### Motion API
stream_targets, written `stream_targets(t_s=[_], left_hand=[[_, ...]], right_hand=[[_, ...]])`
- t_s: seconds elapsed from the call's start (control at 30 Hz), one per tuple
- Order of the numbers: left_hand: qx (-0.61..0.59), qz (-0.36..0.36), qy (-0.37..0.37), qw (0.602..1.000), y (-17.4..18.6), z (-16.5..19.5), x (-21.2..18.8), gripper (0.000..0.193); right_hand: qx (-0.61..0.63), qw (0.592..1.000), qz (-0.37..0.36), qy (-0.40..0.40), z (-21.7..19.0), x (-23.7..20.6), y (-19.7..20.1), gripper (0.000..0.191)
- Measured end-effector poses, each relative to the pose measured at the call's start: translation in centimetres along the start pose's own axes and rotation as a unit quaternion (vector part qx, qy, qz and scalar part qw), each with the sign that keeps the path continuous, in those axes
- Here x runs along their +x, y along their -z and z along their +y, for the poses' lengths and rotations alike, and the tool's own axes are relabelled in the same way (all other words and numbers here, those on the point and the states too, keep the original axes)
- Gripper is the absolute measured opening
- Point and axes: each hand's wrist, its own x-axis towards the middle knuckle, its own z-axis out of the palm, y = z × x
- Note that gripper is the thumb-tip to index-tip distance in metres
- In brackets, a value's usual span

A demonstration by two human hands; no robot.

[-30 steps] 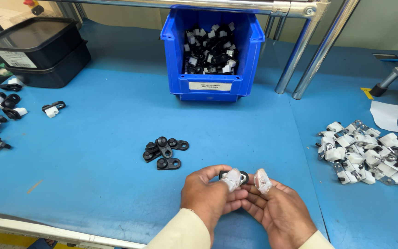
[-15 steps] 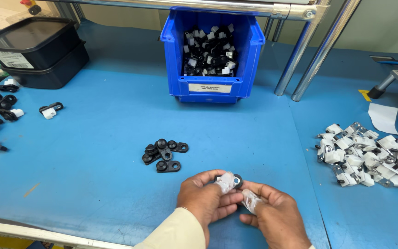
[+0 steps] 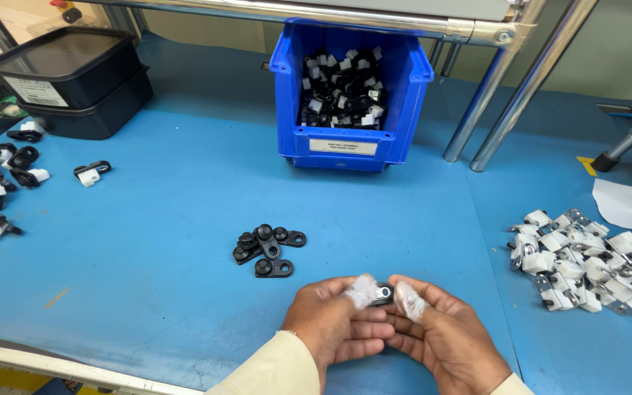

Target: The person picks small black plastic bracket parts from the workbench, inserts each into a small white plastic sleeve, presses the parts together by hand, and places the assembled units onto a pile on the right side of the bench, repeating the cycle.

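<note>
Above the blue table [image 3: 148, 292], left hand [image 3: 334, 325] and right hand [image 3: 444, 340], fingers pinching a small black clip [image 3: 382, 293], long axis unclear.

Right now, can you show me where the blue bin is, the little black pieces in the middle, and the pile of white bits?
blue bin [image 3: 345, 150]: head view, front wall.
small black parts [image 3: 266, 249]: head view, middle of the cluster.
white parts pile [image 3: 594, 263]: head view, centre of the heap.

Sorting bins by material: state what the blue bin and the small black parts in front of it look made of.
Blue open-front storage bin: looks like moulded plastic, with an even colour and soft sheen. Small black flat parts with round holes: matte black, probably plastic or rubber; the look leaves it open.
</note>
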Motion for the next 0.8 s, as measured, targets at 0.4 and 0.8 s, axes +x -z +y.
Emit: stream_targets(t_s=[0.4,0.8], left_hand=[[0.231,0.041,-0.156,0.960,5.5,1.5,-2.2,0.034],[0.205,0.024,-0.111,0.972,14.9,1.4,-2.7,0.026]], right_hand=[[-0.037,0.999,-0.014,-0.008,1.1,1.7,-4.5,0.026],[-0.044,0.959,-0.090,0.264,-11.3,5.6,-16.4,0.018]])
